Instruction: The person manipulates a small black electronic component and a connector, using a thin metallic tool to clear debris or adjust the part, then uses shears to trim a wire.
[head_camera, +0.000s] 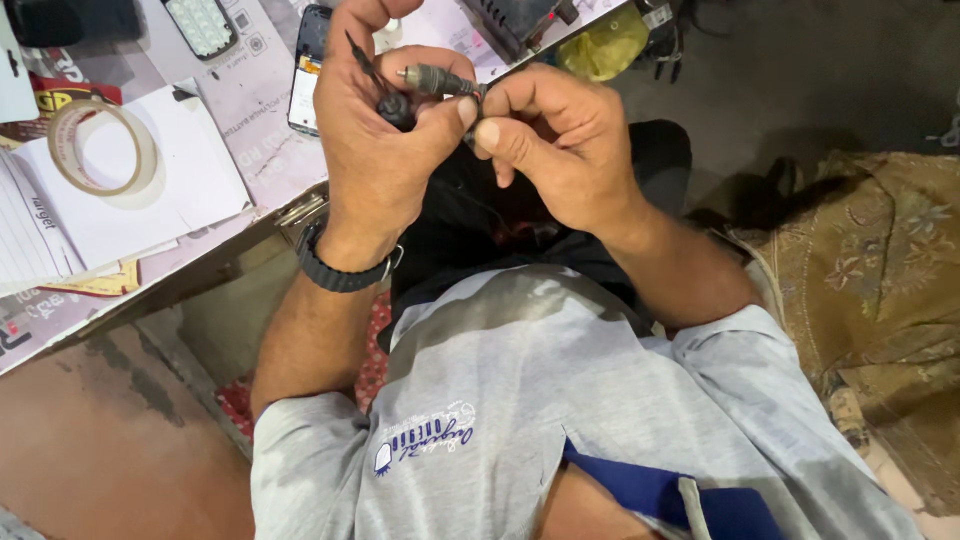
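— Hands first. Left hand (375, 140): fingers curled, thumb pressed across, gripping a small black cable piece (396, 106); a thin black wire end sticks up past the knuckles. Black watch (340, 268) on that wrist.

— Right hand (555, 140)?

— Clenched too. Thumb and forefinger pinch the rear of a barrel plug (437, 80), grey-green body, metal tip pointing left toward the left fingers. Both thumbs touching, or nearly so. Plug held above the lap, just off the table edge.

— Closer in?

— Grey shirt (520, 400) with a blue collar edge, dark trousers under the hands. Patterned brown cloth (880, 290) to the person's right.

— Farther out?

— Table (260, 110) covered in printed paper. On it: white sheets, a tape roll (100, 148), a phone (308, 70) partly behind the left hand, a light-coloured keypad device (203, 24) cut off at the top edge. Yellow-green object (605, 45) beyond the right hand.

— Hidden?

— How plug and black piece join: cannot tell, the fingers cover it. Cable run below the palms lost against the dark trousers. Dark box at top centre cropped, kind unclear.
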